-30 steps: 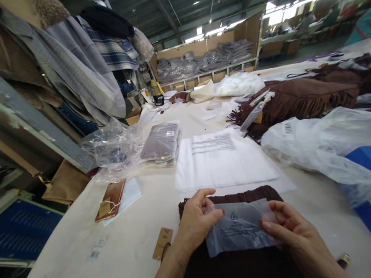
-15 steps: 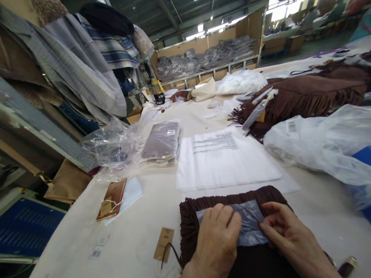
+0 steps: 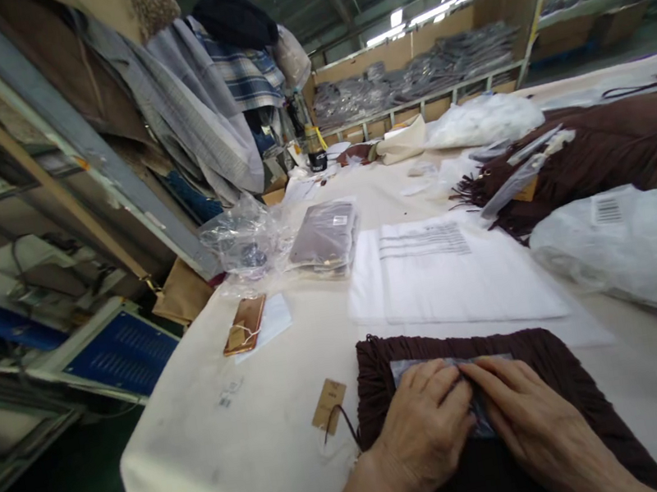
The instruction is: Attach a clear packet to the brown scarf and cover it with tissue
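A dark brown fringed piece (image 3: 378, 363), folded into a flat rectangle, lies on the table right in front of me. On top of it is a small clear plastic bag (image 3: 407, 368), mostly covered by my hands. My left hand (image 3: 428, 425) bends its fingers over the bag, tips hidden. Against it, my right hand (image 3: 526, 414) has its thumb and fingers drawn together on the plastic, the fingertips meeting those of the left near the middle. A brown card tag (image 3: 330, 405) on a dark cord sticks out at the left side of the brown piece.
White printed plastic bags (image 3: 446, 277) lie flat just beyond. Further left are a wrapped grey packet (image 3: 324, 236) and a copper-coloured phone (image 3: 245, 324) with a tag on it. Crumpled clear plastic (image 3: 619, 233) and brown fringed goods (image 3: 629, 140) fill the right side. Clothes (image 3: 204, 91) hang at left.
My right hand has moved from the bag's right edge inward to meet my left hand, covering more of the plastic. The view has swung left, so the table things appear further right.
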A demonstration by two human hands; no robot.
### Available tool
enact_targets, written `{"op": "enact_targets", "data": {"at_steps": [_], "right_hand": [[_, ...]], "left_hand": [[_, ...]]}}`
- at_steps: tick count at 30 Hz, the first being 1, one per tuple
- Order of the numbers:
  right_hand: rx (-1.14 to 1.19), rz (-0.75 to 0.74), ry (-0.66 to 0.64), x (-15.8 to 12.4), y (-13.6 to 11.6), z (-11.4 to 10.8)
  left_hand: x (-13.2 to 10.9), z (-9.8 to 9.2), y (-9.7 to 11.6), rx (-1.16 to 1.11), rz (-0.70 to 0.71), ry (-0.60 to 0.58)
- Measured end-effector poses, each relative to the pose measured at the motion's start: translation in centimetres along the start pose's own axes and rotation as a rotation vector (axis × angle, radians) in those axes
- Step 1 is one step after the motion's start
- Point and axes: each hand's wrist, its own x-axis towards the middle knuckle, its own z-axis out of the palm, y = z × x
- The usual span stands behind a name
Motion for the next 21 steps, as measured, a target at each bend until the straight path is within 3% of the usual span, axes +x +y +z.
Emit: {"op": "enact_targets", "data": {"at_steps": [2, 4, 6, 8, 12, 16, 21], "right_hand": [[-0.054, 0.005, -0.031, -0.6, 0.6, 1.5], [-0.064, -0.004, -0.051, -1.3, 0.9, 2.2], [-0.069, -0.011, -0.05, -1.7, 1.0, 2.3], [-0.068, -0.022, -0.041, -1.7, 0.9, 2.1], [-0.066, -0.032, -0.022, -1.4, 0.8, 2.1], [-0.065, -0.035, -0.009, -1.6, 0.8, 2.3], [-0.06, -0.022, -0.015, -1.8, 0.8, 2.4]], "left_hand": [[-1.6, -1.2, -1.1, 0.022, -0.123, 0.072], [-4.1, -2.5, -2.8, 0.067, -0.439, 0.125], [-6.8, -3.5, -4.7, 0.098, -0.791, 0.095], [-9.1, -4.3, -6.1, 0.113, -0.979, 0.028], [-10.9, -4.8, -6.4, 0.137, -1.083, -0.048], [-9.6, -4.6, -6.0, 0.162, -1.148, -0.12], [-8.4, -4.5, -7.0, 0.121, -1.214, -0.176]]}}
